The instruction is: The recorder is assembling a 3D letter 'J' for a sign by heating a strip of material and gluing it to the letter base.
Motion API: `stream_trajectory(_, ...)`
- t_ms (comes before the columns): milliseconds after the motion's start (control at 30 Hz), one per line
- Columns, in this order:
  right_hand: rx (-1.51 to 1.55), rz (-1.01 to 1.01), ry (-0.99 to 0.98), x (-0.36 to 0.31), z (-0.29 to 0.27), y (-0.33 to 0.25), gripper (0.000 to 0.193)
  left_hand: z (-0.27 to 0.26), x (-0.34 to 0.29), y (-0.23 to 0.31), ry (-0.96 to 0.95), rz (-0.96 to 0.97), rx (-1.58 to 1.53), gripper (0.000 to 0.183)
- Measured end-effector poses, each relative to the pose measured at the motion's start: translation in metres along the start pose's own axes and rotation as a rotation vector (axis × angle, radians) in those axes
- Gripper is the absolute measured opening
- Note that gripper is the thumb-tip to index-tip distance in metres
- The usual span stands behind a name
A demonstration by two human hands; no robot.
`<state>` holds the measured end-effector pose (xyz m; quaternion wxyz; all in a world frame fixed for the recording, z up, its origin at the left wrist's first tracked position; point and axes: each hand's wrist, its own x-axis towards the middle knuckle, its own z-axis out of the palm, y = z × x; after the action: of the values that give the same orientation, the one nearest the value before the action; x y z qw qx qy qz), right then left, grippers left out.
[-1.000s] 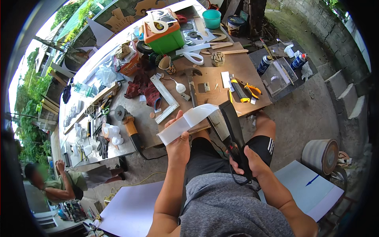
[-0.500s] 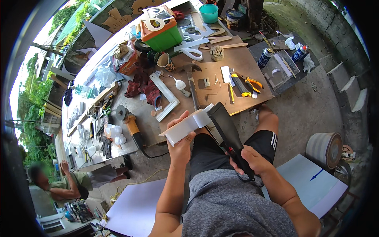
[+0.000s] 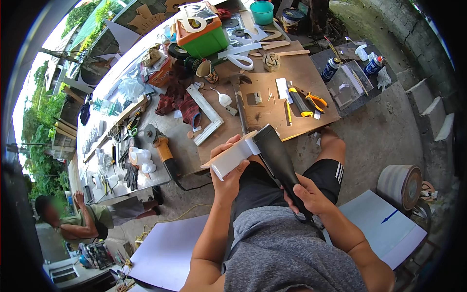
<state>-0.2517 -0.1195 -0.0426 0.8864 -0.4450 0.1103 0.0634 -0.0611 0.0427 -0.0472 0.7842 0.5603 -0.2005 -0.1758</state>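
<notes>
My left hand (image 3: pixel 228 179) grips a block-like piece (image 3: pixel 232 160) with a glossy white side and a wood-coloured top edge, fingers behind it and thumb in front. A white strip at its right end meets the wide end of a long black handheld tool (image 3: pixel 275 155). My right hand (image 3: pixel 311 194) is wrapped round that tool's narrower handle, close to my lap. Whether the strip is clamped in the tool or only touches it, I cannot tell. Beyond them a hammer (image 3: pixel 239 100) lies on the brown board (image 3: pixel 272 117), its handle end near the piece.
On the table are an angle grinder (image 3: pixel 164 151), a white L-shaped frame (image 3: pixel 210 127), yellow-handled pliers (image 3: pixel 316 102) and a green bin (image 3: pixel 202 41). Spray cans (image 3: pixel 331 69) stand at the right. Sheets (image 3: pixel 168 250) lie low on both sides. Another person (image 3: pixel 82 224) is at the left.
The black tool has turned in my right hand, hiding its red switch and pale inner side. The white strip's loose curl is now mostly behind the tool, whose end has shifted slightly left.
</notes>
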Motion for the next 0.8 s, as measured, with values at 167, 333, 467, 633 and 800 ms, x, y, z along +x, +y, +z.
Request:
stream_trajectory(167, -0.006, -0.020, 0.015, 0.002, -0.001, 0.005, 0.043, -0.001, 0.001, -0.001, -0.002, 0.002, -0.019, 0.056)
stream_trajectory(333, -0.008, -0.039, 0.030, 0.003, 0.000, 0.006, 0.042, -0.006, 0.000, -0.004, -0.042, -0.023, -0.022, 0.063)
stream_trajectory(467, -0.009, -0.045, 0.024, 0.003, -0.002, 0.006, 0.043, -0.002, 0.001, -0.001, -0.036, -0.006, -0.039, 0.063)
stream_trajectory(633, -0.015, -0.078, 0.005, 0.001, -0.001, 0.007, 0.050, 0.002, -0.001, 0.009, -0.022, -0.025, -0.058, 0.064)
stream_trajectory(800, -0.009, -0.108, -0.036, -0.004, -0.003, 0.011, 0.053, 0.007, -0.004, 0.023, -0.037, 0.020, -0.030, 0.067)
